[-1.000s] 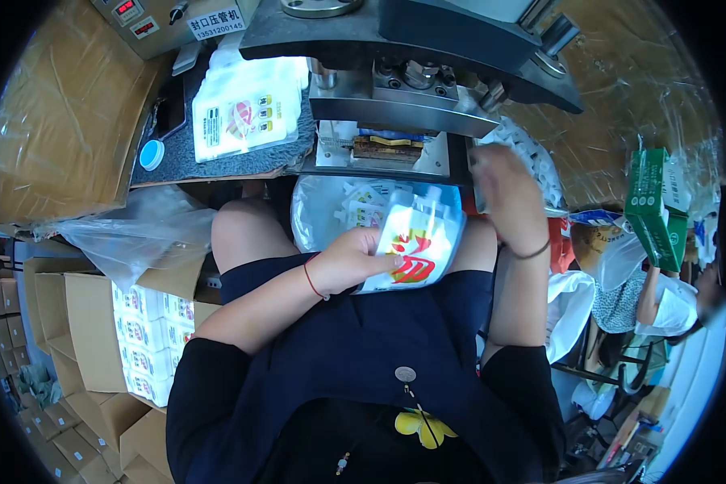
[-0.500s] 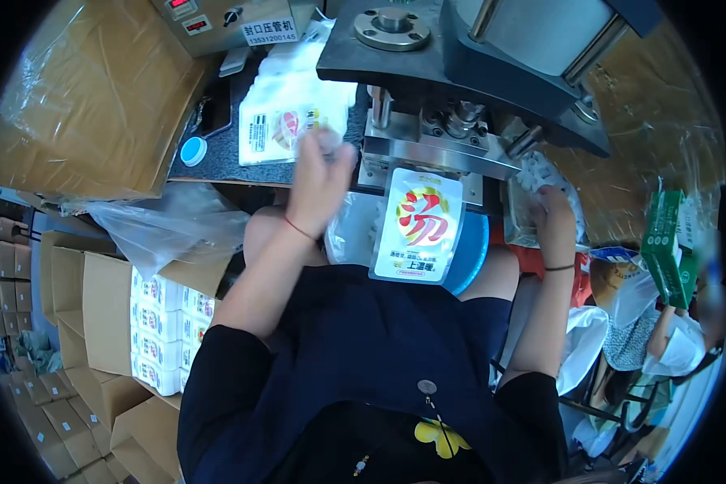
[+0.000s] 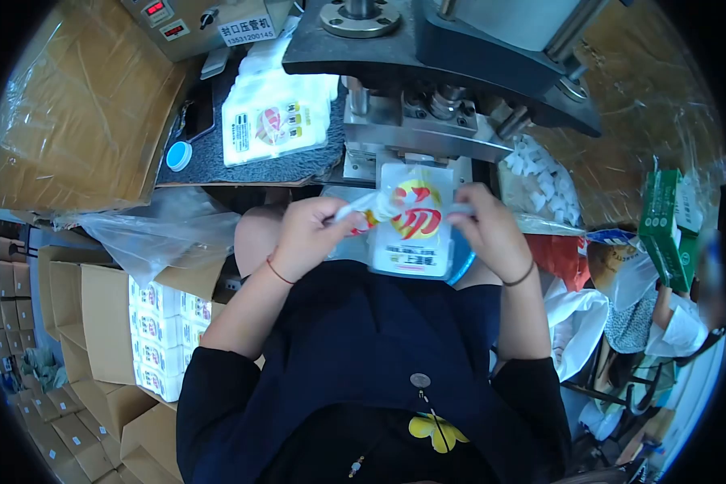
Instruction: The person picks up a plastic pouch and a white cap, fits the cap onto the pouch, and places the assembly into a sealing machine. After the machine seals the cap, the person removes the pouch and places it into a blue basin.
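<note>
A white pouch (image 3: 415,242) with red and yellow print hangs from the front of the metal press (image 3: 427,133), over my lap. My left hand (image 3: 305,235) pinches a second white printed pouch (image 3: 367,213), turned nearly edge-on and blurred, in front of the hanging one. To the right, my right hand (image 3: 492,231) has its fingers closed on a small whitish piece (image 3: 462,211), smeared by motion; its exact kind does not show. Loose white plastic pieces (image 3: 540,181) lie in a clear container beside the press. On the dark mat rests a stack of printed pouches (image 3: 274,125).
A blue-and-white cap (image 3: 179,156) and a phone (image 3: 198,119) lie left of the stack. A control box (image 3: 218,24) stands behind. An open carton (image 3: 109,319) of packed pouches is at lower left. A green box (image 3: 660,230) and another person's arm (image 3: 663,306) are at right.
My left hand has left the pouch stack and come to the middle with a pouch. My right hand has moved from the white pieces toward the hanging pouch. The view has shifted slightly.
</note>
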Tool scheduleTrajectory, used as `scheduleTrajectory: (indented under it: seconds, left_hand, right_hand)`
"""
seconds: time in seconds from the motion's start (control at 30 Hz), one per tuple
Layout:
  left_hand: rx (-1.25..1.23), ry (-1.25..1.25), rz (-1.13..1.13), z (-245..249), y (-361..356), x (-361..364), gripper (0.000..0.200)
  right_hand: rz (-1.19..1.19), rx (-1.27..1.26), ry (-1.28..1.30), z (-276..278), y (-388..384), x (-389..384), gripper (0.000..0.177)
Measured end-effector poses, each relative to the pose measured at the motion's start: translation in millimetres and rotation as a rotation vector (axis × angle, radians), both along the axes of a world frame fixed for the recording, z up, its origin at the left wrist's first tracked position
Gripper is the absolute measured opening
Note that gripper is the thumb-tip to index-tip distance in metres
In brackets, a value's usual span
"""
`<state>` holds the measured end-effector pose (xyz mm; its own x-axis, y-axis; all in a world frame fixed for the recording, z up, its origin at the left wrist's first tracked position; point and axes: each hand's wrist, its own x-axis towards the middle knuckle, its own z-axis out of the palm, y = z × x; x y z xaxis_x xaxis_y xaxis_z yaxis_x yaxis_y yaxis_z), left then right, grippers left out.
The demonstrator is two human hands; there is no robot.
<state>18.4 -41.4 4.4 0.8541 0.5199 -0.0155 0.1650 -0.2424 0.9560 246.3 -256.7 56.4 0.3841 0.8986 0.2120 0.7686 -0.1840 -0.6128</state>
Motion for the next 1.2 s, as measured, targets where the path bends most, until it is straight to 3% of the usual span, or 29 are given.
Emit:
scheduleTrajectory:
  seconds: [0.03, 0.13, 0.23, 0.27, 0.37, 0.47, 0.5, 0.57, 0.63, 0.73, 0.83, 0.93, 1.03, 1.1, 1.13, 1.2]
  left_hand:
    - [0.021, 0.009, -0.019, 1.9, -8.6, 7.2, 0.017]
    - [0.076, 0.019, -0.087, 6.1, -32.9, 24.6, 0.023]
    - [-0.152, -0.062, -0.125, 6.8, -55.2, 32.6, 0.027]
    - [-0.242, 0.047, -0.204, 3.7, -53.7, 31.2, 0.03]
    - [-0.687, -0.026, -0.26, -1.8, -66.3, 34.2, 0.03]
    - [-0.839, 0.006, -0.312, 1.2, -79.8, 37.6, 0.03]
    - [-0.878, -0.003, -0.317, 2.2, -82.3, 39.5, 0.03]
    - [-0.675, 0.015, -0.333, -7.0, -81.2, 41.9, 0.03]
    - [-0.477, 0.068, -0.346, -10.5, -77.9, 42.9, 0.03]
    - [-0.513, 0.053, -0.299, -7.2, -79.7, 43.4, 0.03]
    - [-0.754, 0.019, -0.316, -2.6, -83.2, 43.0, 0.03]
    - [-0.914, 0.04, -0.348, -5.5, -86.3, 42.7, 0.027]
    - [-0.951, 0.025, -0.4, -11.1, -83.2, 42.0, 0.024]
    - [-0.941, 0.024, -0.359, -14.6, -78.5, 41.7, 0.024]
    - [-0.937, 0.023, -0.334, -15.6, -75.4, 40.8, 0.024]
    - [-0.953, -0.039, -0.259, -15.4, -62.5, 43.8, 0.025]
  right_hand:
    - [0.102, 0.087, 0.036, 10.4, 6.9, -3.9, 0.031]
    - [0.045, 0.293, -0.013, 26.3, 25.5, -11.0, 0.019]
    - [0.0, 0.314, -0.043, 19.0, 29.3, -11.7, 0.018]
    - [-0.006, 0.305, -0.085, 13.9, 26.8, -9.1, 0.018]
    - [0.032, 0.166, -0.123, 20.5, 12.2, -1.7, 0.02]
    - [0.141, 0.04, -0.107, 21.4, -0.6, 3.5, 0.02]
    - [0.039, 0.084, 0.003, 22.4, -1.0, 1.9, 0.02]
    - [-0.167, 0.168, 0.222, 26.3, -3.4, -2.3, 0.022]
    - [-0.148, 0.172, 0.216, 26.4, -3.4, -1.0, 0.023]
    - [-0.042, 0.057, 0.107, 24.0, -0.6, -3.5, 0.024]
    - [0.014, 0.012, -0.108, 26.4, -3.5, 5.3, 0.025]
    - [0.265, -0.136, 0.022, 27.6, -2.2, 16.6, 0.027]
    - [0.157, 0.076, -0.076, 23.4, -4.1, 24.8, 0.03]
    - [-0.236, -0.124, -0.408, 31.7, -16.5, 39.1, 0.028]
    - [-0.374, -0.194, -0.49, 24.1, -28.7, 58.2, 0.032]
    - [-0.532, -0.584, -0.512, 23.2, -46.4, 82.4, 0.04]
